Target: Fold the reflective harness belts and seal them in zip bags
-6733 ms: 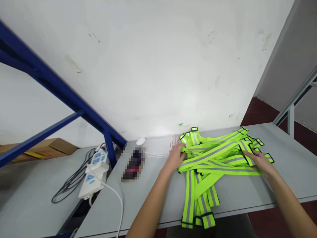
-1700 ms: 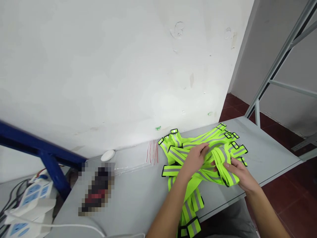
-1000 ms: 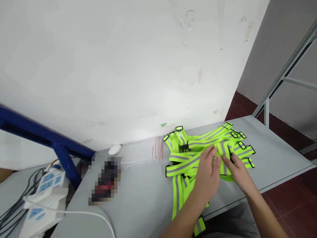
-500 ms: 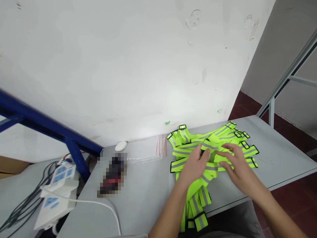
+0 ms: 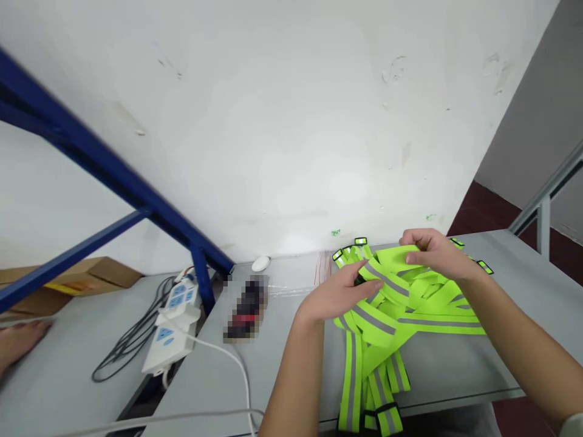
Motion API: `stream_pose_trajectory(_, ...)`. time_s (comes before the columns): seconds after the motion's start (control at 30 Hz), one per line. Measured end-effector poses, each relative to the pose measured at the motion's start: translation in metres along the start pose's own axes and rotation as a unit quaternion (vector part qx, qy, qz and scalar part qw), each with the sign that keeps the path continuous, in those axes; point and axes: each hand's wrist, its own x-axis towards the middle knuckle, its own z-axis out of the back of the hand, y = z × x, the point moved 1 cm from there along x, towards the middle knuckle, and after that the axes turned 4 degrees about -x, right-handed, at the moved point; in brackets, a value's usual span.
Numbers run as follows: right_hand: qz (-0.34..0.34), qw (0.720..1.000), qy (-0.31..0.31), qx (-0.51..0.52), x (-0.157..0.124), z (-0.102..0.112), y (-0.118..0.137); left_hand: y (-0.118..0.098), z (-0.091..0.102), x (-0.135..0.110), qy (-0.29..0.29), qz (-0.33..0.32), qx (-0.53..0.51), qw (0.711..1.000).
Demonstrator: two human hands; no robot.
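A heap of neon yellow-green reflective straps [image 5: 441,323], each with a grey stripe and several with black-edged buckles, lies on the grey table. My left hand [image 5: 341,291] pinches one reflective strap [image 5: 387,280] between thumb and fingers at the heap's left side. Farther right, my right hand [image 5: 430,252] has its fingers curled and its thumb pressed on a raised stretch of strap, which runs back toward my left hand. Some strap ends hang over the table's front edge. The left fingertips are partly hidden behind the strap.
Clear plastic bags with red lines [image 5: 323,268], a white oval object [image 5: 261,263] and a blurred-out dark item [image 5: 246,309] lie left of the heap. White power strips [image 5: 170,340] with cables, a blue metal frame [image 5: 203,273], a cardboard box [image 5: 100,276] and another person's bare limb [image 5: 22,343] are farther left.
My right hand has moved up and away from me, closing on a strap and lifting it. My left hand keeps its pinch. The view has swung left.
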Motion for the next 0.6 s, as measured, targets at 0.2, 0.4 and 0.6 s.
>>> stream_pose_trajectory(0.2,0.017,0.951,0.024,-0.308,0.008,-0.011,0.056,-0.007,0.019,-0.006,-0.193,-0.041,0.016,0.98)
stream_pose_trajectory(0.4,0.045,0.872,-0.089,-0.479,-0.002,-0.029,0.05,-0.01,0.035,-0.015,-0.308,-0.084,-0.034,0.947)
stream_pose_trajectory(0.6,0.095,0.911,-0.072,-0.395,-0.004,-0.031,0.053,-0.017,0.034,-0.019,-0.52,-0.105,0.223,0.818)
